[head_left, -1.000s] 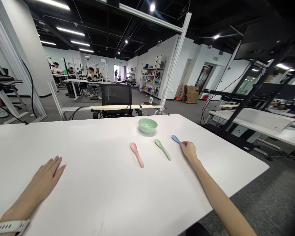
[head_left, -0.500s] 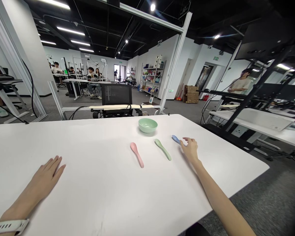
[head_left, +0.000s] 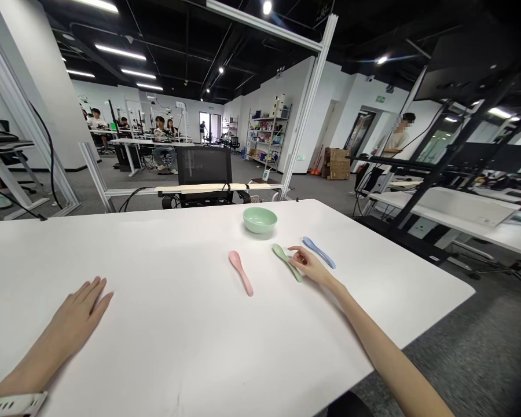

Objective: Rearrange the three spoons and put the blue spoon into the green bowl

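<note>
Three spoons lie in a row on the white table (head_left: 178, 347): a pink spoon (head_left: 241, 273), a green spoon (head_left: 286, 261) and a blue spoon (head_left: 319, 252). A pale green bowl (head_left: 260, 220) stands behind them. My right hand (head_left: 309, 266) is between the green and blue spoons, its fingers apart and reaching onto the green spoon's handle without closing on it. The blue spoon lies free just right of that hand. My left hand (head_left: 79, 311) rests flat on the table at the near left, fingers stretched out, holding nothing.
A black mesh chair (head_left: 204, 168) stands behind the table's far edge. A black stand with a white desk (head_left: 451, 208) is to the right, a person standing beyond it. Several people sit at desks far back left. The table's right edge drops to grey floor.
My right hand has let go of the blue spoon and moved left to the green spoon's handle. The blue spoon now lies uncovered. My left hand has stayed put.
</note>
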Available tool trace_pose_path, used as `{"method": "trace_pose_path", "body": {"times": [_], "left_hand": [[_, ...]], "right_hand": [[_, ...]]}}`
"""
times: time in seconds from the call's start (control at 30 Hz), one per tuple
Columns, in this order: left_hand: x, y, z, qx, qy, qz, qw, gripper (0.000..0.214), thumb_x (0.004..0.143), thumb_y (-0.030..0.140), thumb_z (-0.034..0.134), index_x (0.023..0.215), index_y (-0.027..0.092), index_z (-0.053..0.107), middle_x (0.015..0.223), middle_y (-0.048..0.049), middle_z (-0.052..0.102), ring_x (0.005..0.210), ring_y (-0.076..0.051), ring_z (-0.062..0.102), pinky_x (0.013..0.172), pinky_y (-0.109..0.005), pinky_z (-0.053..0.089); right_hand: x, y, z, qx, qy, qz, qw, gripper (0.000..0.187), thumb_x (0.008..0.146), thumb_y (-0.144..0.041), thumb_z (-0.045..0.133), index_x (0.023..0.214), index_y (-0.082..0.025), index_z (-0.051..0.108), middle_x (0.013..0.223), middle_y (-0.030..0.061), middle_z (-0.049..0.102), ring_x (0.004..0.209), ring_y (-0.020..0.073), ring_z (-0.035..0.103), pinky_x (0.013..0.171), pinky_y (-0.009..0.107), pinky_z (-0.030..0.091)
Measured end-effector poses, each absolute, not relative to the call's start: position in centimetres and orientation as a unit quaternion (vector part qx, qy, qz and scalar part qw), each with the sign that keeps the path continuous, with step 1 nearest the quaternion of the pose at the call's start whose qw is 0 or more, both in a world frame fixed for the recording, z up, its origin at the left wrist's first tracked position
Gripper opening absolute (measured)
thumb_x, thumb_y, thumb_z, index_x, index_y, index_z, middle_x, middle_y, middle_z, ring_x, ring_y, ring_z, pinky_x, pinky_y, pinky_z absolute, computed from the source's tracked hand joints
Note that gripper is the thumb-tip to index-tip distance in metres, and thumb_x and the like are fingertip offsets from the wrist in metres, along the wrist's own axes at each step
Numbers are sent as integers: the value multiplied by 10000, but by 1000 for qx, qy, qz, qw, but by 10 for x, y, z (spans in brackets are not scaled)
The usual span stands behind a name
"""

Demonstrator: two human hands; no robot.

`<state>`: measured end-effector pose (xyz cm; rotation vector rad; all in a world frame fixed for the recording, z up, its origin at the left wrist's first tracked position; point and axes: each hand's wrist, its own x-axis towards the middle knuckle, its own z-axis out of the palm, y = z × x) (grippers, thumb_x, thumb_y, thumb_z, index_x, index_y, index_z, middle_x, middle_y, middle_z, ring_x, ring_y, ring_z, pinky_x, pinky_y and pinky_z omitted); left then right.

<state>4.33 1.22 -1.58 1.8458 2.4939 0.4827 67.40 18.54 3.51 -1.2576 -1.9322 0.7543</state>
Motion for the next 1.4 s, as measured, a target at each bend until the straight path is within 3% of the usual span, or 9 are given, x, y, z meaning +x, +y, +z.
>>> {"method": "trace_pose_path", "body": {"times": [0.5, 0.77, 0.83, 0.93, 1.07, 1.2, 1.4], "left_hand": [[44, 13, -15, 586, 795, 158, 7, 905, 920, 606, 169, 1552, 1, 401, 1689, -212, 384, 1600, -381, 290, 1299, -600, 253], [45, 13, -14, 583, 797, 156, 9, 919, 909, 604, 159, 1553, -7, 395, 1690, -212, 380, 1605, -379, 276, 1303, -594, 240], [45, 13, -14, 585, 796, 158, 8, 916, 911, 604, 162, 1548, -8, 403, 1686, -213, 387, 1601, -381, 287, 1296, -599, 255], [45, 13, -14, 588, 793, 161, 4, 918, 912, 611, 170, 1538, -12, 418, 1678, -219, 396, 1593, -390, 304, 1286, -609, 271], [46, 13, -12, 589, 793, 155, 3, 921, 908, 606, 162, 1541, -14, 412, 1678, -222, 396, 1595, -394, 297, 1291, -613, 254], [47, 13, -12, 587, 796, 148, 4, 925, 906, 604, 150, 1547, -14, 402, 1684, -223, 388, 1602, -383, 283, 1302, -591, 240], [46, 13, -13, 588, 794, 156, -2, 905, 916, 603, 175, 1543, -5, 414, 1680, -218, 396, 1596, -380, 300, 1299, -593, 251]], "right_hand": [[674, 186, 36, -487, -749, 288, 346, 575, 871, -674, 637, 1191, -196, 656, 763, -27, 534, 652, 152, 461, 654, 322, 411], [680, 195, 27, -499, -755, 235, 353, 480, 941, -591, 562, 1203, -203, 670, 812, 11, 617, 691, 179, 550, 684, 338, 483], [683, 201, 25, -509, -758, 182, 365, 456, 967, -558, 512, 1204, -206, 678, 908, 59, 676, 774, 212, 616, 745, 371, 528], [688, 211, 23, -507, -780, 97, 354, 436, 999, -484, 449, 1259, -224, 685, 1199, 134, 719, 1085, 287, 675, 978, 468, 541], [690, 218, 18, -501, -814, 62, 289, 494, 1006, -437, 455, 1380, -194, 666, 1512, 163, 601, 1447, 336, 513, 1223, 544, 382], [687, 219, 12, -496, -824, 81, 263, 508, 1020, -404, 436, 1369, -142, 696, 1517, 187, 593, 1485, 341, 479, 1250, 544, 358], [686, 215, 14, -499, -814, 111, 275, 478, 1027, -393, 455, 1351, -156, 714, 1486, 174, 624, 1470, 322, 502, 1234, 528, 392]]}}
